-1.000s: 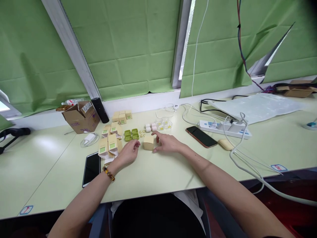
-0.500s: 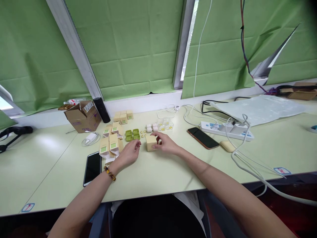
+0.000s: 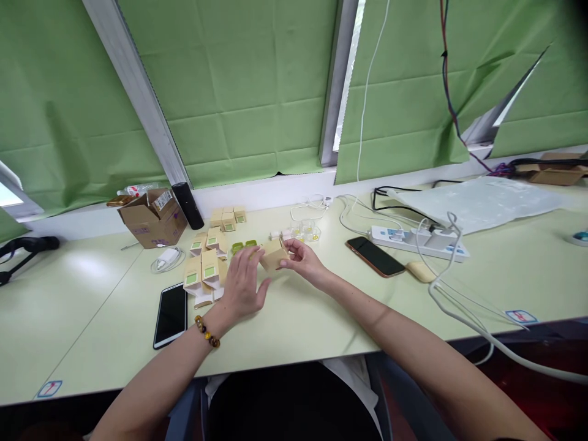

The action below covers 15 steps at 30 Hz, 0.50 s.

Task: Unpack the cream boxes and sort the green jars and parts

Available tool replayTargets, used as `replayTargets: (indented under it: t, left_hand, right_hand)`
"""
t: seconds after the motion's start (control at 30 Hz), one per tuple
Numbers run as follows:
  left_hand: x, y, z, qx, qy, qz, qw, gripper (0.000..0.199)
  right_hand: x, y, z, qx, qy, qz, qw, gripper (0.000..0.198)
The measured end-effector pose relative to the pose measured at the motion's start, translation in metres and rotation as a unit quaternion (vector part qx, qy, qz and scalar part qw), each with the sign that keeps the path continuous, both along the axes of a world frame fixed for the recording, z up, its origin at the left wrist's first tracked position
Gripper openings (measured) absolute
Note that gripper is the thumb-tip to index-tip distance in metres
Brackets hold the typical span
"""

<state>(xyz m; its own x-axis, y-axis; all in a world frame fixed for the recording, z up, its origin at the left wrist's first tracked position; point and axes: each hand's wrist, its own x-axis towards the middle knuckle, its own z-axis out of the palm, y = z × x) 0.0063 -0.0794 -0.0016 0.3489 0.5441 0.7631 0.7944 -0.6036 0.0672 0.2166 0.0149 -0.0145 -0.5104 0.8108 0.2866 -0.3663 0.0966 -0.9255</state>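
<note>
A small tan cardboard box [image 3: 274, 256] is tilted between the thumb and fingers of my right hand [image 3: 305, 262], which grips its right side. My left hand [image 3: 243, 285] is open at the box's left, thumb apart from the fingers. Its fingertips are close to the box edge; whether they touch it I cannot tell. Green small trays [image 3: 243, 245] lie behind my left hand, partly covered by it. Beyond the box are small pink-and-white jars [image 3: 280, 234] and clear cups [image 3: 309, 230] with yellow bits inside.
Several paper boxes with green windows [image 3: 202, 269] stand left of my left hand, with more small boxes [image 3: 228, 217] behind. A phone [image 3: 169, 315] lies at left, another phone [image 3: 375, 256] at right, near a power strip [image 3: 420, 242] and loose white cables.
My right hand has lifted and tilted the box. My left hand has moved toward the box and spread its fingers, now covering part of the green trays.
</note>
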Motion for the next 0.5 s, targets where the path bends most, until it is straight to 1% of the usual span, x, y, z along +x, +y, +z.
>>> replayTargets:
  t: [0.07, 0.1, 0.13, 0.2, 0.27, 0.33, 0.4, 0.5]
  left_hand:
    - [0.007, -0.003, 0.000, -0.017, 0.027, 0.035, 0.999, 0.081]
    - [0.009, -0.003, -0.001, -0.023, 0.031, 0.051, 0.998, 0.082]
    - [0.010, -0.002, -0.001, -0.024, 0.032, 0.064, 0.997, 0.079]
    - [0.009, 0.001, -0.002, -0.023, 0.026, 0.075, 0.997, 0.067]
    - [0.005, 0.004, -0.003, -0.024, 0.016, 0.073, 0.997, 0.058]
    - [0.002, 0.005, -0.003, -0.033, 0.006, 0.067, 0.997, 0.055]
    - [0.000, 0.006, -0.004, -0.043, 0.001, 0.061, 0.997, 0.056]
    - [-0.001, 0.006, -0.006, -0.054, 0.007, 0.045, 0.998, 0.056]
  right_hand:
    - [-0.008, -0.009, 0.001, 0.005, -0.030, -0.040, 0.999, 0.060]
    - [-0.011, -0.013, 0.001, 0.013, -0.047, -0.054, 0.997, 0.061]
    - [-0.015, -0.018, 0.001, 0.023, -0.061, -0.062, 0.996, 0.063]
    - [-0.019, -0.025, 0.001, 0.042, -0.080, -0.055, 0.994, 0.067]
    - [-0.020, -0.029, 0.001, 0.058, -0.085, -0.031, 0.994, 0.067]
    - [-0.018, -0.031, 0.001, 0.080, -0.090, -0.025, 0.992, 0.061]
    - [-0.014, -0.031, 0.003, 0.114, -0.102, -0.052, 0.987, 0.053]
    - [-0.008, -0.033, 0.007, 0.182, -0.147, -0.112, 0.966, 0.047]
